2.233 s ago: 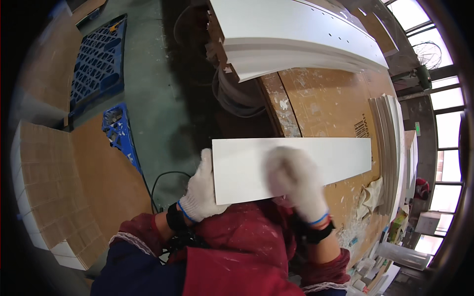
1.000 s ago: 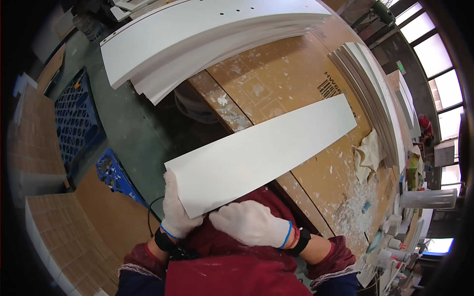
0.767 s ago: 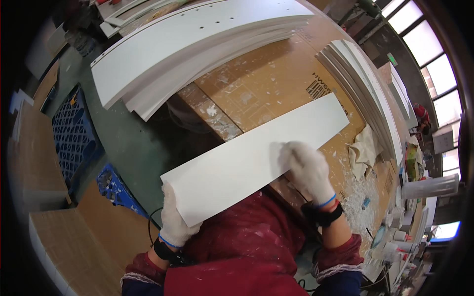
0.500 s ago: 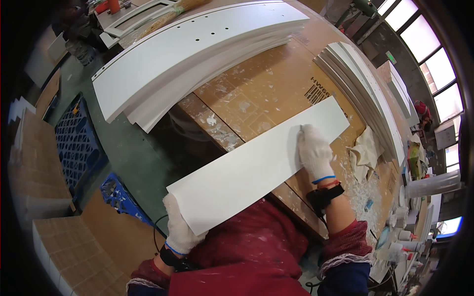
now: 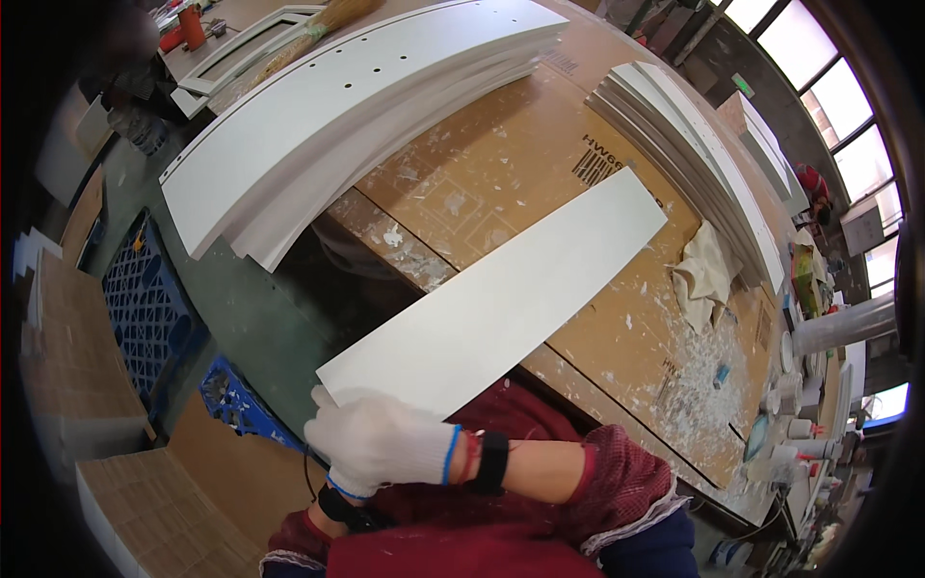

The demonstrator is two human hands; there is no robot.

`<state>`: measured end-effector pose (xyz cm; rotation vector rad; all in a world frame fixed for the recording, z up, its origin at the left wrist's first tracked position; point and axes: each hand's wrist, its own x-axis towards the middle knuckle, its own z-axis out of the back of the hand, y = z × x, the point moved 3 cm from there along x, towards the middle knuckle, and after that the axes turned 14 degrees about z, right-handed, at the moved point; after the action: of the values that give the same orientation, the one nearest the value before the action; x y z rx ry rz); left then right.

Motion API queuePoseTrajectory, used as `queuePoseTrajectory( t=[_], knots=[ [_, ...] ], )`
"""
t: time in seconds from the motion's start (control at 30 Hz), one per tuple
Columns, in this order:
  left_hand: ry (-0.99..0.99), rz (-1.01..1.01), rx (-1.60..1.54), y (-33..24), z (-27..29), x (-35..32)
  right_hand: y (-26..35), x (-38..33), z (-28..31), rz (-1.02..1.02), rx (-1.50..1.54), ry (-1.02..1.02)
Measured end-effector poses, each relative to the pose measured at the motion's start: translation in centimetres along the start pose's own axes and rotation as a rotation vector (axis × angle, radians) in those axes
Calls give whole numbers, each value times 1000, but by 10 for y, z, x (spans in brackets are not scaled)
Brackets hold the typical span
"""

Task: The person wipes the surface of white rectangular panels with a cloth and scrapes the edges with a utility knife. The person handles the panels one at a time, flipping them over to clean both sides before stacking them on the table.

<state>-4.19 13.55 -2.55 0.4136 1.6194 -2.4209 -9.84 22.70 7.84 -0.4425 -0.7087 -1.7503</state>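
A long white board (image 5: 511, 289) lies slantwise, its far part on the cardboard-covered table and its near end projecting over the table edge toward my body. My left hand (image 5: 345, 480), in a white knit glove, grips that near end; most of it is hidden behind the other hand. My right hand (image 5: 390, 438), in a matching blue-cuffed glove, lies across the same end of the board, fingers curled over its edge. Its fingertips are out of sight.
Stacked white boards (image 5: 356, 72), the top one with dark holes, stand at the back left. More boards (image 5: 699, 144) are piled at the right, beside a crumpled cloth (image 5: 706, 275). White flakes litter the cardboard (image 5: 617, 337). A blue plastic pallet (image 5: 149, 299) is on the floor.
My right hand has swept from the board's far part down to its near end, now in front of my left hand. The view has shifted slightly.
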Motion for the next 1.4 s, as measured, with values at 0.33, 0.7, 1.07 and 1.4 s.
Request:
queuePoseTrajectory(
  t=[0.33, 0.7, 1.07, 1.4],
  knots=[
    [-153, -400, 366, -56, 13, 5, -13, -1, 2, -45, -159, 401],
    [25, -193, -72, -10, -6, 7, -33, -46, 66, -189, -43, 554],
    [-4, -33, -382, 0, -5, 12, -45, -116, 155, -733, -140, 216],
    [488, 432, -1526, -28, -13, 8, -47, -227, 241, -1051, -401, -52]
  ],
)
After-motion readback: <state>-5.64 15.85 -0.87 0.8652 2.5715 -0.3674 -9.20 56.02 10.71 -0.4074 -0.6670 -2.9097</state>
